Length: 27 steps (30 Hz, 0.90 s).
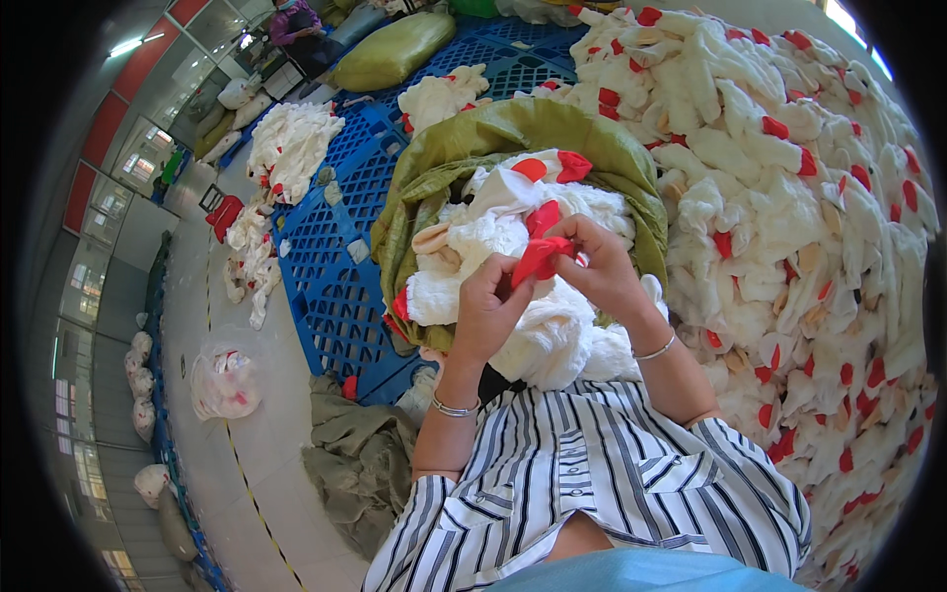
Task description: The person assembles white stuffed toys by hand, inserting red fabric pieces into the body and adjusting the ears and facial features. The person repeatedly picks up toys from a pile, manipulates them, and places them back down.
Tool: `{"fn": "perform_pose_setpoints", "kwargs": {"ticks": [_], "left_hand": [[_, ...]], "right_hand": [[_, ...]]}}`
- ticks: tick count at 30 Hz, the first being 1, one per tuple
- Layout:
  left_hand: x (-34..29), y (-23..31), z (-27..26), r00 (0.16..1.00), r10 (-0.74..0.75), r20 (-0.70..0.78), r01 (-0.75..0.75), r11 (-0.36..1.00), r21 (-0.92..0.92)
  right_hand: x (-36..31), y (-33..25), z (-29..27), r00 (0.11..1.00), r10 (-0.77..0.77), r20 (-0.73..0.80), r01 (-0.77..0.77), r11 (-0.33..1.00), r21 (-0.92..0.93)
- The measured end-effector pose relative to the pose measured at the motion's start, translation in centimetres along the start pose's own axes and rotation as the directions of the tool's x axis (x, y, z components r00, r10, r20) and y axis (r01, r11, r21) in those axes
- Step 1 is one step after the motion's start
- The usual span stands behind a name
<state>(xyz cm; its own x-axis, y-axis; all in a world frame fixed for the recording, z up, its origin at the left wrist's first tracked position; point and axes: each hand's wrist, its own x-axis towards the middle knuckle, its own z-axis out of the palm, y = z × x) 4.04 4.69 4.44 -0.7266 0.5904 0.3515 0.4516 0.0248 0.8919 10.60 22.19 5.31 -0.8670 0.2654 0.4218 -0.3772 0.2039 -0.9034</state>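
Note:
Both hands meet over an olive woven sack whose rolled-down mouth is full of white plush pieces with red ends. Between them is a red fabric part of one white plush piece. My left hand pinches its lower left edge between thumb and fingers. On the other side, my right hand grips the same red part with thumb and forefinger. White plush from the pile lies just under both hands and against my striped shirt.
A large heap of white plush pieces with red tips rises at the right. Blue plastic pallets lie left and behind. A full olive sack rests at the back, near a seated person. Crumpled grey-green cloth and a clear plastic bag are at the left.

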Motion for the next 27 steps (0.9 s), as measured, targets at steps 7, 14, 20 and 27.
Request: {"fn": "perform_pose_setpoints", "kwargs": {"ticks": [7, 14, 20, 27], "left_hand": [[-0.1, 1.2, -0.5, 0.996, -0.085, 0.029, 0.085, 0.996, -0.016], [0.0, 1.2, -1.2, 0.977, 0.015, 0.214, -0.034, 0.996, 0.084], [-0.3, 0.5, -1.0, 0.959, -0.136, 0.249, 0.13, 0.991, 0.04], [0.0, 0.9, -0.2, 0.999, 0.007, 0.051, -0.001, 0.993, -0.121]], "right_hand": [[-0.6, 1.3, -0.3, 0.998, 0.05, -0.031, -0.05, 0.999, -0.021], [-1.4, 1.6, 0.7, 0.993, 0.072, -0.092, -0.069, 0.997, 0.031], [-1.6, 1.9, 1.0, 0.992, 0.102, -0.076, -0.097, 0.993, 0.063], [-2.6, 1.7, 2.2, 1.0, 0.001, 0.022, -0.002, 0.998, 0.059]]}}
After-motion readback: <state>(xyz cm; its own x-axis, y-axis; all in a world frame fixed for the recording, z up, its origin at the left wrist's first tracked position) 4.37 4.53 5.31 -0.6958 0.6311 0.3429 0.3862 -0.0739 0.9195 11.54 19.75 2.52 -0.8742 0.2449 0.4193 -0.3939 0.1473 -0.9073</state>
